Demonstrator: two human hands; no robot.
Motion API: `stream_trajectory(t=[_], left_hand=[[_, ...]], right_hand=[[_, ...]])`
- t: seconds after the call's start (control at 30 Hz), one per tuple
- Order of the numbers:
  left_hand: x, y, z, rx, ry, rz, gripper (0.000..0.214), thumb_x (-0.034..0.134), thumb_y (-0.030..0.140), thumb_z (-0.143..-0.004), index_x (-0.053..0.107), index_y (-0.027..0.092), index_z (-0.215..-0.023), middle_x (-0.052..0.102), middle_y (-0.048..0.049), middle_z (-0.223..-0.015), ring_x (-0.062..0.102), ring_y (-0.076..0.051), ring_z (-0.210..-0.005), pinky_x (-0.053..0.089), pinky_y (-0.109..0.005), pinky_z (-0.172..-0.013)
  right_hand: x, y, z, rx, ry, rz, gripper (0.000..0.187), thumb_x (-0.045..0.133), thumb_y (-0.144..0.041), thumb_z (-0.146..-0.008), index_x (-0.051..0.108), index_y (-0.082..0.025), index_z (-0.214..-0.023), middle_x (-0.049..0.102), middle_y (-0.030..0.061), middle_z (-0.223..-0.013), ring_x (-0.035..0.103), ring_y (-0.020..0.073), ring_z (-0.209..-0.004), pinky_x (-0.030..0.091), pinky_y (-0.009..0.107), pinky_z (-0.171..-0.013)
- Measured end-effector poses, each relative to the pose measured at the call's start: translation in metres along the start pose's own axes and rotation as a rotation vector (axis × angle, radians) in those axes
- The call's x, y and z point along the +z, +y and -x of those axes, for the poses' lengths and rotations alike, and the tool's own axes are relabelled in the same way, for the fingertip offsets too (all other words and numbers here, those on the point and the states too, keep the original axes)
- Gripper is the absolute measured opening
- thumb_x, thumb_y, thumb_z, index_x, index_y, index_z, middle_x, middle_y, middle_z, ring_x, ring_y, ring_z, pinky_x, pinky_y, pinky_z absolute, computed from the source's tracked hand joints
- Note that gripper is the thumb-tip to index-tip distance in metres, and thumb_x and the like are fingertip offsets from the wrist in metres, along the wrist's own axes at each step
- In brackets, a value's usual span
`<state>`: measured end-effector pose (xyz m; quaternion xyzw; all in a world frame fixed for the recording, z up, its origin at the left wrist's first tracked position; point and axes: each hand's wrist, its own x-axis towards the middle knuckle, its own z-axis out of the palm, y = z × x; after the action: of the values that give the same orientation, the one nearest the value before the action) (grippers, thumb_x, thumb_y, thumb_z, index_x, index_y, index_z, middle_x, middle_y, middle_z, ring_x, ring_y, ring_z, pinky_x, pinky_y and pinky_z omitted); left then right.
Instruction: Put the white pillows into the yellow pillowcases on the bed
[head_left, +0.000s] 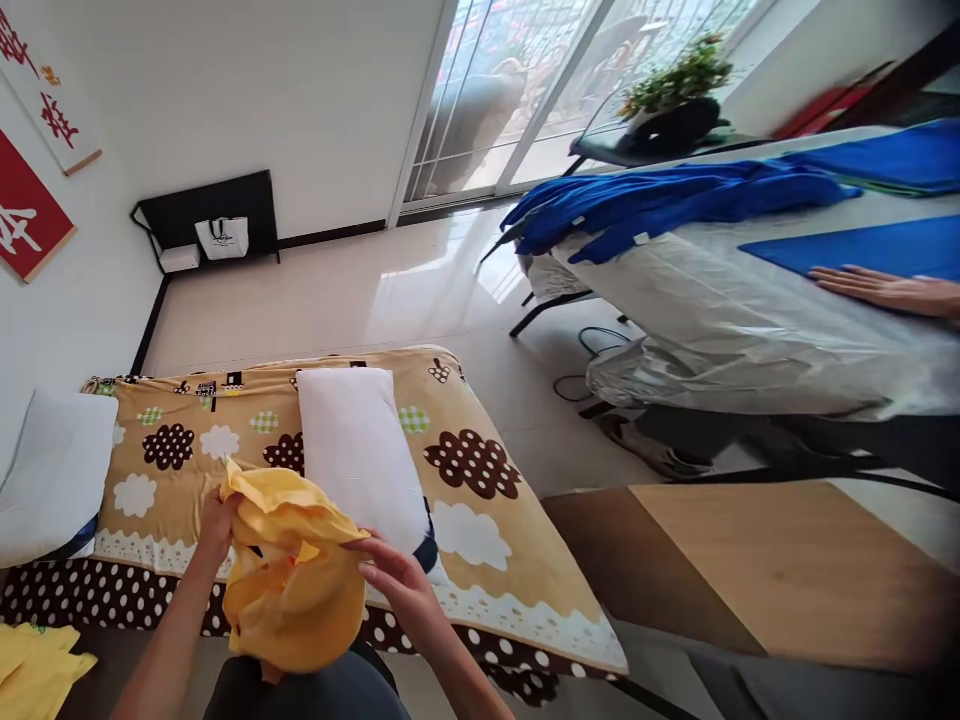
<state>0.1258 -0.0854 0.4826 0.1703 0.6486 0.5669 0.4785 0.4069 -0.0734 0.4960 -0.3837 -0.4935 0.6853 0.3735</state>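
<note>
Both of my hands hold up a yellow garment (pixel 296 560) by its edge, and its opening gapes between them. My left hand (pixel 217 525) is closed on the upper left corner. At the right side of the opening, the fingers of my right hand (pixel 397 580) pinch the fabric. The garment hangs bunched above my lap, so its exact kind is unclear. Just beyond it, a white pillow-like pad (pixel 360 450) with dark blue at its near end lies on a table covered with a patterned cloth (pixel 480 470). Another white pad (pixel 60 470) lies at the table's left end.
More yellow fabric (pixel 37 665) is at the lower left. On the right, blue garments (pixel 675 195) lie on a white-covered table (pixel 720 310), where another person's hand (pixel 892 290) rests flat on blue cloth. A wooden board (pixel 795 570) stands nearer me.
</note>
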Motion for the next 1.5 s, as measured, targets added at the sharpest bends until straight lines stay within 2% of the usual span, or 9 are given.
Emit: stream_trajectory(t=[0.17, 0.3, 0.53, 0.73, 0.87, 1.03, 1.17, 1.37, 1.5], left_hand=[[-0.023, 0.061, -0.008, 0.263, 0.167, -0.163, 0.041, 0.082, 0.042, -0.05, 0.065, 0.012, -0.072, 0.064, -0.0017, -0.068, 0.058, -0.015, -0.066, 0.047, -0.026, -0.063], [-0.046, 0.098, 0.002, 0.345, 0.077, -0.235, 0.031, 0.081, 0.033, -0.048, 0.066, 0.015, -0.069, 0.066, -0.0026, -0.069, 0.059, -0.015, -0.068, 0.048, -0.026, -0.065], [-0.067, 0.144, 0.008, 0.466, -0.253, -0.488, 0.017, 0.072, 0.027, -0.055, 0.07, 0.017, -0.069, 0.069, -0.0047, -0.072, 0.061, -0.017, -0.068, 0.048, -0.025, -0.063], [-0.1, 0.188, 0.004, 0.546, -0.214, -0.433, 0.015, 0.073, 0.029, -0.058, 0.068, 0.016, -0.066, 0.066, -0.0015, -0.065, 0.056, -0.014, -0.061, 0.046, -0.023, -0.057], [-0.137, 0.207, 0.001, 0.583, -0.078, -0.322, 0.02, 0.078, 0.031, -0.06, 0.066, 0.015, -0.063, 0.061, -0.0004, -0.061, 0.053, -0.012, -0.059, 0.044, -0.023, -0.054], [-0.164, 0.214, 0.005, 0.523, -0.018, -0.18, 0.034, 0.082, 0.04, -0.06, 0.061, 0.014, -0.055, 0.052, 0.002, -0.051, 0.05, -0.011, -0.052, 0.04, -0.022, -0.048], [-0.171, 0.225, 0.01, 0.522, 0.146, 0.032, 0.037, 0.086, 0.043, -0.054, 0.067, 0.013, -0.066, 0.061, 0.0005, -0.059, 0.056, -0.012, -0.055, 0.046, -0.023, -0.05], [-0.201, 0.238, 0.011, 0.603, 0.429, 0.248, 0.044, 0.09, 0.038, -0.042, 0.066, 0.013, -0.069, 0.069, -0.0008, -0.07, 0.063, -0.015, -0.065, 0.054, -0.027, -0.06], [-0.225, 0.224, 0.002, 0.547, 0.429, 0.29, 0.044, 0.091, 0.034, -0.04, 0.066, 0.013, -0.07, 0.068, 0.0, -0.069, 0.064, -0.016, -0.069, 0.055, -0.029, -0.065]], right_hand=[[-0.004, 0.005, -0.04, -0.067, 0.013, 0.358, 0.03, 0.063, -0.041, -0.078, 0.071, -0.021, -0.099, 0.071, 0.0093, -0.107, 0.062, 0.0266, -0.104, 0.047, 0.041, -0.095], [0.014, 0.014, -0.059, -0.045, -0.068, 0.525, 0.026, 0.056, -0.036, -0.081, 0.071, -0.022, -0.097, 0.073, 0.0084, -0.101, 0.065, 0.0256, -0.095, 0.05, 0.041, -0.088], [0.123, -0.015, -0.106, -0.414, -0.079, 0.722, 0.075, 0.065, -0.026, -0.075, 0.039, -0.025, -0.145, 0.046, 0.0107, -0.146, 0.038, 0.0285, -0.136, 0.026, 0.049, -0.112], [0.197, -0.023, -0.15, -0.453, -0.215, 0.717, 0.012, 0.064, -0.032, -0.082, 0.068, -0.021, -0.085, 0.067, 0.0023, -0.078, 0.058, 0.0175, -0.078, 0.043, 0.029, -0.075], [0.19, 0.007, -0.156, -0.442, -0.2, 0.839, 0.035, 0.056, -0.037, -0.088, 0.056, -0.019, -0.058, 0.058, 0.0011, -0.064, 0.05, 0.0139, -0.063, 0.038, 0.028, -0.069], [0.161, 0.026, -0.15, -0.409, -0.092, 0.634, 0.044, 0.048, -0.055, -0.087, 0.058, -0.019, -0.064, 0.057, 0.0019, -0.068, 0.051, 0.0155, -0.067, 0.039, 0.027, -0.064], [0.143, -0.006, -0.141, -0.355, 0.043, 0.574, 0.047, 0.046, -0.061, -0.086, 0.057, -0.019, -0.068, 0.049, -0.0018, -0.061, 0.043, 0.0131, -0.06, 0.035, 0.025, -0.056], [0.122, -0.056, -0.132, -0.333, -0.193, 0.853, 0.04, 0.066, -0.053, -0.076, 0.055, -0.02, -0.058, 0.051, -0.0025, -0.057, 0.042, 0.0134, -0.061, 0.036, 0.026, -0.062], [0.104, -0.062, -0.138, -0.251, -0.118, 0.704, 0.04, 0.059, -0.055, -0.078, 0.061, -0.019, -0.062, 0.055, -0.0003, -0.061, 0.048, 0.0144, -0.063, 0.04, 0.026, -0.06]])
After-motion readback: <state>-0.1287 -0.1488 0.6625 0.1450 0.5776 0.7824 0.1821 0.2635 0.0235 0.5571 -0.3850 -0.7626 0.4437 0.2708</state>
